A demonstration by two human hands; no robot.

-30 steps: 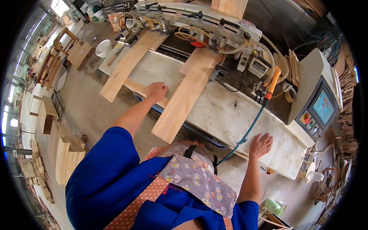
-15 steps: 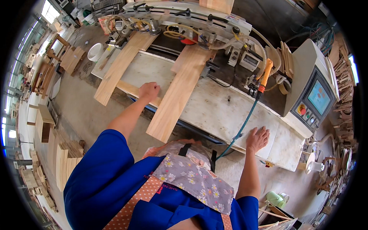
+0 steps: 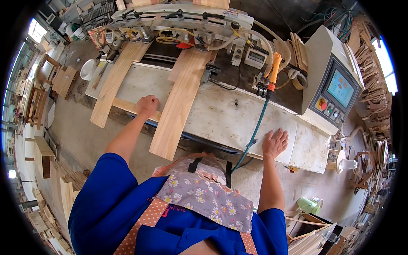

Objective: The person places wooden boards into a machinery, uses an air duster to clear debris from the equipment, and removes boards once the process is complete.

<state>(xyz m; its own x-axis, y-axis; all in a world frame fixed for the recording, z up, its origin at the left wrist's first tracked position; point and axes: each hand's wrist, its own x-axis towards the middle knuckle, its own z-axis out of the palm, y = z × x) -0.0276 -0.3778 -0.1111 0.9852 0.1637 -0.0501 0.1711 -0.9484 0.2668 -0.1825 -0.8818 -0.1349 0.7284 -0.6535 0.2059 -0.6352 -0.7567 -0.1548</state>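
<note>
My left hand is closed in a fist at the front of the pale worktable, beside a narrow wood strip along the edge. Whatever its curled fingers might hold is hidden. On either side of it lie two long light wooden boards, the left board and the right board. Both overhang the table front, and their far ends reach under the machine's clamps. Farther right, my right hand lies flat on the tabletop with fingers spread, holding nothing.
An orange-handled air gun hangs with its teal hose crossing the table left of my right hand. The control panel, with lit screen and red button, stands at right. A white bucket is beyond the table's left end.
The whole view has shifted, so the table and boards appear farther left and the panel higher. Both hands keep their places and poses on the table.
</note>
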